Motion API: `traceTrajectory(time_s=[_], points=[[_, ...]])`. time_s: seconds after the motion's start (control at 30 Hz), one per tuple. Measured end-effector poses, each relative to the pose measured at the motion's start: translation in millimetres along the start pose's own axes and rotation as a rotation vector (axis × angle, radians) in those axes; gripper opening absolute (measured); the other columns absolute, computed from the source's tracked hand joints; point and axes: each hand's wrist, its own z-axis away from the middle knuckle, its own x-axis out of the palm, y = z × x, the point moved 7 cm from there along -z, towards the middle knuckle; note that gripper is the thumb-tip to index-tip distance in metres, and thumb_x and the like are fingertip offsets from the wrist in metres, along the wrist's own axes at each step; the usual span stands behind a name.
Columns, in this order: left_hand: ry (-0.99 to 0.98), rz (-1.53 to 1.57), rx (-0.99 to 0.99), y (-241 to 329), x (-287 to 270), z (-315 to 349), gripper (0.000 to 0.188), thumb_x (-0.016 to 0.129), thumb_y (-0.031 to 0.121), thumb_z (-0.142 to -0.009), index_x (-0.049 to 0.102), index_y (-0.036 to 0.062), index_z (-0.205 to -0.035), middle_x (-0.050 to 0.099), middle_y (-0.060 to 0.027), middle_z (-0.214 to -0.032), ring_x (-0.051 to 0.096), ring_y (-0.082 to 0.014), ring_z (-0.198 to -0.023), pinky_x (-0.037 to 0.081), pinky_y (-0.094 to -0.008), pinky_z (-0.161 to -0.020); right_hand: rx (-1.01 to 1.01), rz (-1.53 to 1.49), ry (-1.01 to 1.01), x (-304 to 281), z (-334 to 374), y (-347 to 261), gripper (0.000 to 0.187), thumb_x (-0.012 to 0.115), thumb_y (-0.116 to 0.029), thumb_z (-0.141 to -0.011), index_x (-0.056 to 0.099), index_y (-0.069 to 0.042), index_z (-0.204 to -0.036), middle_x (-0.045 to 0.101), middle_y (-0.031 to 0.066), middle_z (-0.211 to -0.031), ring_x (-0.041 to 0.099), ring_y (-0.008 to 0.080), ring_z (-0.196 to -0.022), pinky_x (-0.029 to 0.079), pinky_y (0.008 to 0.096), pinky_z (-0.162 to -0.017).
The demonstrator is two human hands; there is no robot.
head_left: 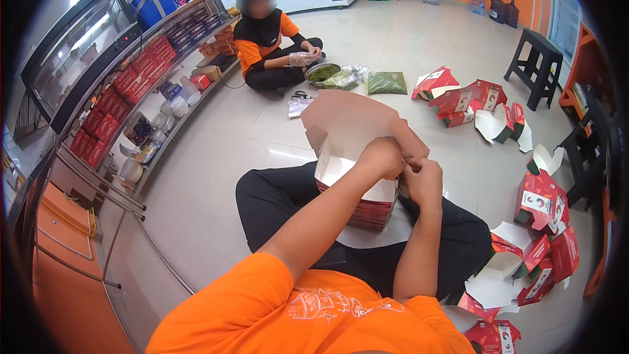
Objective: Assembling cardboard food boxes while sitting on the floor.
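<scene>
I sit cross-legged with a stack of nested cardboard boxes (371, 215), red outside and white inside, between my legs. The top box stands with its broad tan lid flap (350, 115) raised away from me. At its right corner my left hand (383, 157) and my right hand (424, 182) come together, both closed, with fingers pinching the edge of the side flap (413, 136). My fingertips partly cover each other, and my left forearm hides some of the box's inside.
Several red folded boxes (537, 203) lie along my right side and ahead to the right (465, 98). Across the floor a gloved person (275, 46) sits beside a bowl of green filling (323, 73), a green bag (386, 82) and scissors (300, 95). A loaded metal shelf (177, 118) stands left; black stools (534, 69) stand right.
</scene>
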Motion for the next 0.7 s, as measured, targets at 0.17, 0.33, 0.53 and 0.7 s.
traceTrajectory(time_s=[0.17,0.33,0.53,0.7], points=[[-0.142,-0.05,-0.001,-1.9,11.7,-8.4,0.024,0.077,0.021,-0.078,0.077,0.0016,-0.092,0.073,-0.0203,-0.094,0.072,-0.034,-0.093,0.056,-0.0415,-0.079,0.066,-0.152,-0.085,4.7,-7.2,19.2,0.023,0.071,-0.014,-0.09,0.076,0.005,-0.103,0.075,0.0147,-0.08,0.07,0.0174,-0.068,0.053,0.0312,-0.063],[-0.174,0.097,-0.021,-4.6,1.5,9.6,0.033,0.066,0.032,-0.086,0.077,0.0014,-0.092,0.075,-0.0201,-0.092,0.074,-0.0291,-0.085,0.058,-0.0388,-0.078,0.063,-0.222,-0.128,9.8,-2.6,23.5,0.022,0.067,-0.009,-0.092,0.075,0.005,-0.107,0.073,0.0103,-0.079,0.067,0.014,-0.067,0.053,0.0294,-0.06],[0.458,0.524,-0.035,-56.8,-50.5,63.0,0.03,0.078,0.028,-0.086,0.077,0.0004,-0.099,0.076,-0.0173,-0.092,0.075,-0.0257,-0.084,0.058,-0.0361,-0.075,0.045,-0.141,-0.083,8.5,-7.2,31.7,0.024,0.067,-0.01,-0.091,0.075,0.004,-0.108,0.076,0.0158,-0.086,0.072,0.0189,-0.075,0.056,0.0321,-0.072],[0.683,0.186,-0.267,-116.9,-63.9,92.2,0.026,0.074,0.019,-0.086,0.074,0.0009,-0.104,0.073,-0.023,-0.103,0.07,-0.0393,-0.097,0.054,-0.046,-0.088,0.041,-0.008,-0.052,4.2,-7.2,15.2,0.026,0.067,-0.014,-0.09,0.075,0.004,-0.107,0.076,0.0211,-0.095,0.076,0.0263,-0.087,0.056,0.0343,-0.081]])
